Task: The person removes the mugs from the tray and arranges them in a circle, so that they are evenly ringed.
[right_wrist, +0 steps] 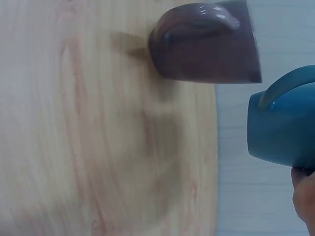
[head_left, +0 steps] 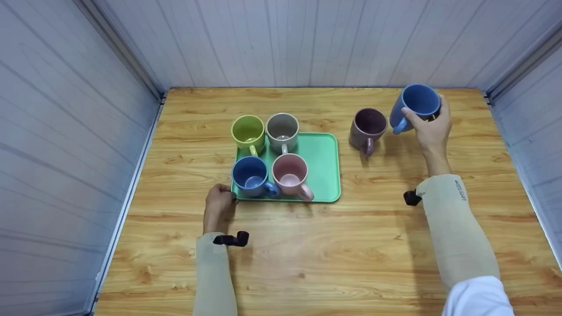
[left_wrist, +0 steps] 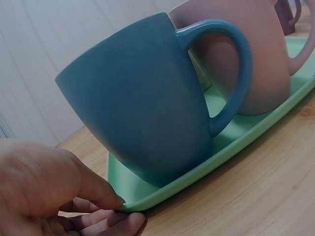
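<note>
A right hand (head_left: 434, 130), fingers (head_left: 444, 105) curled round the body, holds a blue mug (head_left: 415, 103) up near the surface's (head_left: 316, 259) far right corner while the left hand (head_left: 219, 201) pinches the tray's (head_left: 324, 169) near left corner; likely stiff, smooth, fairly heavy and breakable, the mug suits a body or handle (head_left: 400, 127) grip

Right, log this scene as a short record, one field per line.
left hand: pinches the near-left corner of the green tray
right hand: holds the lifted blue mug above the table
mugs on tray: yellow-green mug, gray mug, second blue mug, pink mug
mug beside tray: purple mug, upright, to the right
</note>
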`<state>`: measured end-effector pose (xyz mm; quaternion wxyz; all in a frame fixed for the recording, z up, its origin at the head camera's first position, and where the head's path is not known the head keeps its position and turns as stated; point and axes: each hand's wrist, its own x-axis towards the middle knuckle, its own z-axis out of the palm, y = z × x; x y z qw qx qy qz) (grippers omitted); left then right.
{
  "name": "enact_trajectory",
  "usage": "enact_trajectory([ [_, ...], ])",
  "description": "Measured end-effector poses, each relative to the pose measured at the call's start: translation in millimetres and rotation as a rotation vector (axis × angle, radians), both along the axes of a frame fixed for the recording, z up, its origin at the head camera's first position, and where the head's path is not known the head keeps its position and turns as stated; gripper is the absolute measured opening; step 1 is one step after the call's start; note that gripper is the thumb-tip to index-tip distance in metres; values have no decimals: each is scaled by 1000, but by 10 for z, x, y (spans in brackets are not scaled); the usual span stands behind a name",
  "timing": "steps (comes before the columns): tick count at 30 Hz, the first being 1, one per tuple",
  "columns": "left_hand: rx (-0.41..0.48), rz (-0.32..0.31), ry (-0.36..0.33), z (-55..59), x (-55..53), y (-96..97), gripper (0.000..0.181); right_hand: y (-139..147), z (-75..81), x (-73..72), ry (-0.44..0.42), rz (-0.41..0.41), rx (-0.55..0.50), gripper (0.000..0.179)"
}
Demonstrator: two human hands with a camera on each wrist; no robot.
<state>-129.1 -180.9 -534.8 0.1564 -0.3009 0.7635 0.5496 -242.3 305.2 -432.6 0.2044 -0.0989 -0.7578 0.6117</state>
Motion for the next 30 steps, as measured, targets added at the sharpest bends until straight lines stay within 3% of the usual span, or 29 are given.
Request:
enact_trajectory([
  [5, 28, 18, -5, -2, 0, -2, 28, 24, -170, -7, -66, -10, 5, 78],
  [10, 29, 30, -8, -14, -6, -2, 28, 99, -438, -51, -133, -27, 34, 85],
  [16, 23, 37, -13, -21, -9, -4, 25, 159, -703, -70, -155, -74, 95, 88],
  [30, -10, -2, 6, -2, -8, -8, 26, 89, -849, -26, -193, -104, 125, 88],
])
